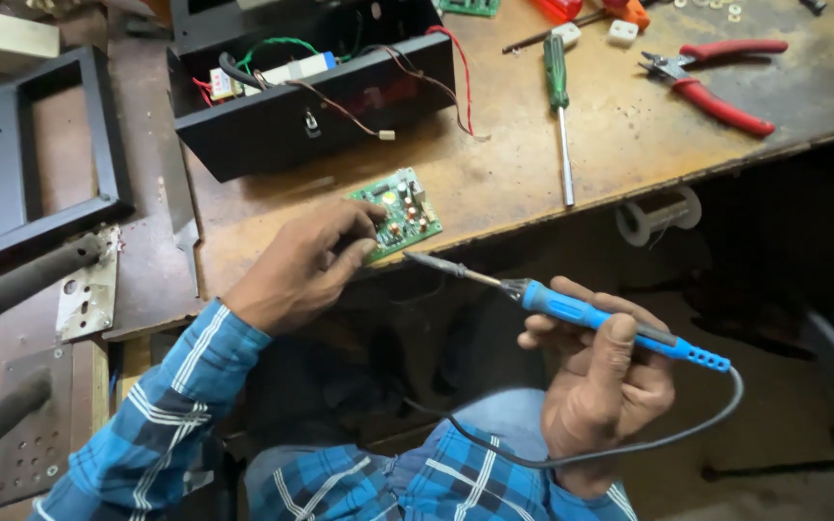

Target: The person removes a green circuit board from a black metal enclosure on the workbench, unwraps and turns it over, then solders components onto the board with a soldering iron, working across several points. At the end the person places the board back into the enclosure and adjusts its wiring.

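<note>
My left hand [306,265] pinches the near-left edge of a small green circuit board [405,210] lying at the front edge of the wooden bench [494,183]. My right hand [600,371] grips the blue handle of a soldering iron [571,311] below the bench edge. The iron's metal tip points left toward the board and stops just short of its near corner. A grey cord loops from the handle's rear down past my wrist.
A black open box [311,101] with loose wires stands behind the board. A green-handled screwdriver [559,106] and red pliers [716,82] lie to the right. A solder spool [658,214] hangs under the bench edge. A black metal frame [21,154] sits at left.
</note>
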